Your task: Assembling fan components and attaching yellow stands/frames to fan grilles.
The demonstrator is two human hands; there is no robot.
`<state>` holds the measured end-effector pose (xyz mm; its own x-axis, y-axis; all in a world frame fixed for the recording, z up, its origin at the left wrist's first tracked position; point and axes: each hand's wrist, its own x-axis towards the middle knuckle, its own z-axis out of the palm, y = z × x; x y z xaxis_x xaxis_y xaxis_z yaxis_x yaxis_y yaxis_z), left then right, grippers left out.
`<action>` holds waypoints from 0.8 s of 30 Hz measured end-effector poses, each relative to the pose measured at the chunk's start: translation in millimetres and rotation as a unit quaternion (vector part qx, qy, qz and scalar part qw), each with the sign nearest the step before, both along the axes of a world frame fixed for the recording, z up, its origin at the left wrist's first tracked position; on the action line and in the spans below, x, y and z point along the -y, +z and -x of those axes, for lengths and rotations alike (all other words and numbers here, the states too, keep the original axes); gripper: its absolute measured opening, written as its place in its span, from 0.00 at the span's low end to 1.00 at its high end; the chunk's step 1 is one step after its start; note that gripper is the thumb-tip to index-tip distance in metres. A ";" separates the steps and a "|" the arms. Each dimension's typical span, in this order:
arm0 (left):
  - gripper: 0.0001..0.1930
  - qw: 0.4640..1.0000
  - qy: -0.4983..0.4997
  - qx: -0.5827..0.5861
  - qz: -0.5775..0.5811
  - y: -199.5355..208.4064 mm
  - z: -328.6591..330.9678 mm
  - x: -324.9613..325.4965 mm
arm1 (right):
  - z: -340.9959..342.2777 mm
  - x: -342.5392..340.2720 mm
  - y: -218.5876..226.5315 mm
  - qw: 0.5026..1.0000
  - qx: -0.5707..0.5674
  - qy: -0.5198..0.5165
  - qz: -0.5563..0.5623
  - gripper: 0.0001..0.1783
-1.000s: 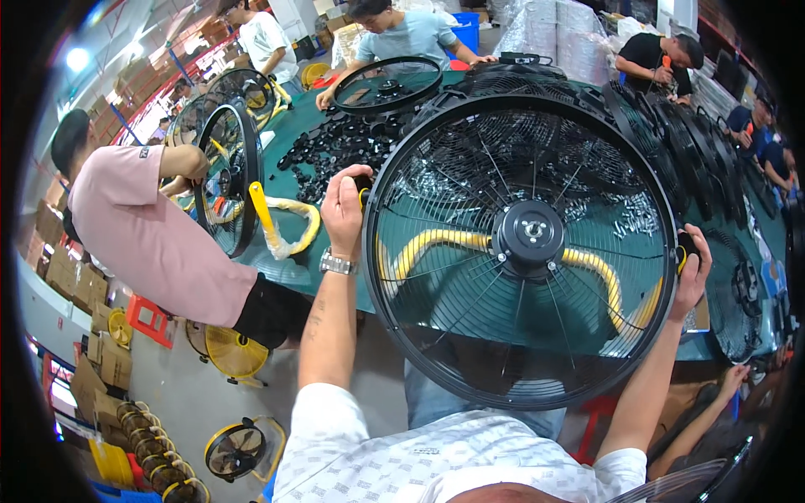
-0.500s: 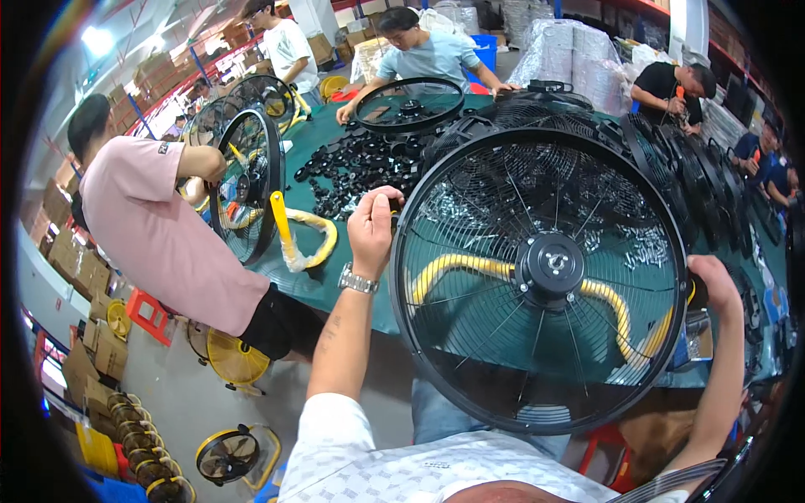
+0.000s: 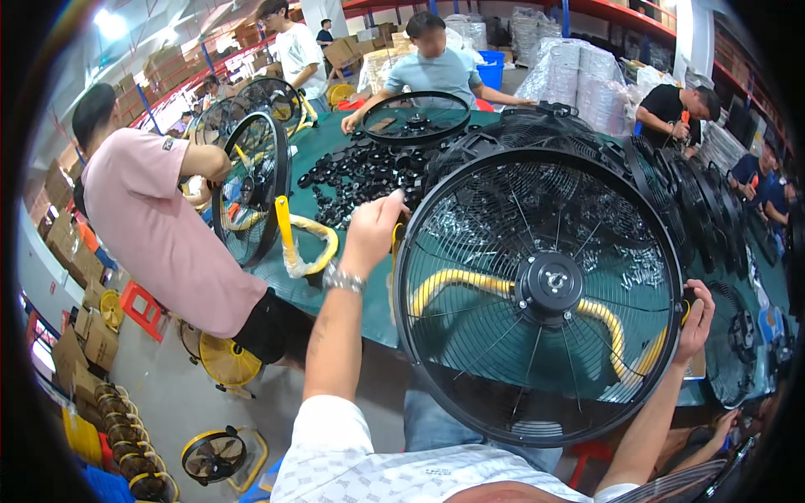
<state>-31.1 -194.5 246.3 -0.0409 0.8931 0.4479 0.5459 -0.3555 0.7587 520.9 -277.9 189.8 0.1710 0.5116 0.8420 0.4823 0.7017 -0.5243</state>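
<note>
A large round fan [image 3: 549, 289] with a black rim, wire guard and round black hub stands upright in front of me. Behind its guard runs a yellow tube stand [image 3: 461, 278] in clear wrap, whose flat yellow bracket [image 3: 396, 261] reaches up along the fan's left side. My left hand [image 3: 376, 233], a metal watch on its wrist, is closed at the top of that bracket, beside the rim. What its fingers pinch is hidden. At the right rim my right hand [image 3: 694, 323] curls its fingers by the other yellow bracket end [image 3: 686, 312]; what they grip is also hidden.
Small black parts [image 3: 360, 168] lie heaped on the green table [image 3: 314, 293], with loose screws [image 3: 641, 267] farther right. Several black fan guards [image 3: 688, 197] lean at the right. A co-worker in pink [image 3: 172, 210] handles another fan [image 3: 251, 189] at left; others work across the table.
My left hand has turned, its fingers now pointing toward the bracket top. My right hand has moved lower and its fingers now show. The fan has sunk slightly in view.
</note>
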 end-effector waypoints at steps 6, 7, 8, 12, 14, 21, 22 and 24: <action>0.14 0.959 -0.003 0.114 -0.259 -46.5 -13.0 5.8 | -1.8 -4.9 -16.1 0.993 -0.108 0.039 -0.025 0.12; 0.14 0.958 -0.037 0.136 -0.248 -41.4 -11.8 6.4 | -2.1 -4.6 -15.6 0.992 -0.116 0.036 -0.018 0.12; 0.14 0.965 -0.064 0.155 -0.202 -32.7 -8.5 7.6 | -1.7 -3.8 -15.6 0.991 -0.121 0.053 -0.019 0.12; 0.18 0.998 -0.050 0.049 0.003 18.0 4.3 0.6 | 0.2 -3.0 -13.2 0.989 -0.117 0.085 -0.034 0.11; 0.24 0.995 0.002 -0.058 0.087 24.2 0.9 -2.9 | 1.9 -3.1 -13.1 0.989 -0.128 0.072 -0.026 0.11; 0.14 0.942 0.007 0.045 -0.332 -36.0 -22.2 4.5 | 9.2 -2.2 -7.9 0.987 -0.141 0.059 -0.049 0.10; 0.14 0.947 0.004 0.039 -0.318 -39.5 -22.5 5.3 | 9.7 -1.3 -7.5 0.987 -0.139 0.059 -0.053 0.10; 0.14 0.960 -0.021 0.041 -0.277 -35.7 -19.9 6.0 | 10.3 1.3 -8.1 0.989 -0.139 0.043 -0.039 0.10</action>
<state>-11.2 -200.5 210.6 -0.0645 0.5202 0.8516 0.4689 -0.7376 0.4860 510.6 -279.2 181.6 0.3605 0.4704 0.8055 0.2637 0.7769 -0.5718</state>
